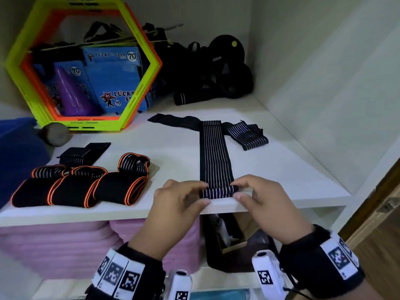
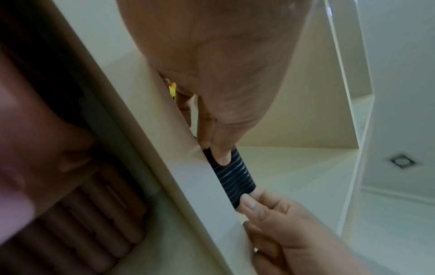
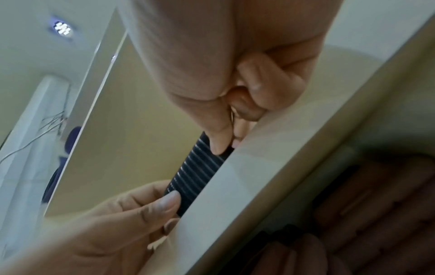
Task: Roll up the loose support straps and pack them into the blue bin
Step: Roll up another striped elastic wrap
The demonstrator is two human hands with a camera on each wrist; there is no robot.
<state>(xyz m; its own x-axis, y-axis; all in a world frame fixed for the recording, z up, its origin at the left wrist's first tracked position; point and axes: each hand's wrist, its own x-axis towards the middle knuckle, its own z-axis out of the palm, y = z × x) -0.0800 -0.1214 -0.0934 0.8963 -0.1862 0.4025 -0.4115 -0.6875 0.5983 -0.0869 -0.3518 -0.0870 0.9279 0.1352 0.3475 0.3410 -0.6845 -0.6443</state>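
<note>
Both hands pinch a half-rolled strap at the shelf's front edge.

Left hand (image 1: pixel 179 204) and right hand (image 1: pixel 262 204) each clamp thumb and fingers on an end of the striped strap (image 1: pixel 216 161); its roll hides the fingertips behind. Its far end is lost under another loose strap (image 1: pixel 249 133). Orange-edged rolls (image 1: pixel 75 189) lie left on the white shelf (image 1: pixel 292 169); the blue bin (image 1: pixel 15 152) is cut off at the left edge.

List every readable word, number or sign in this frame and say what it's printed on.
"LUCKY STAR": large blue box inside the hexagon frame, top band and lower front, partly cut off.
"70": round badges on that box and on the blue box to its left.
Black-and-white square codes, no words: wristbands.
Small logo on the black gear: too small to read.
Wrist views: no text.
</note>
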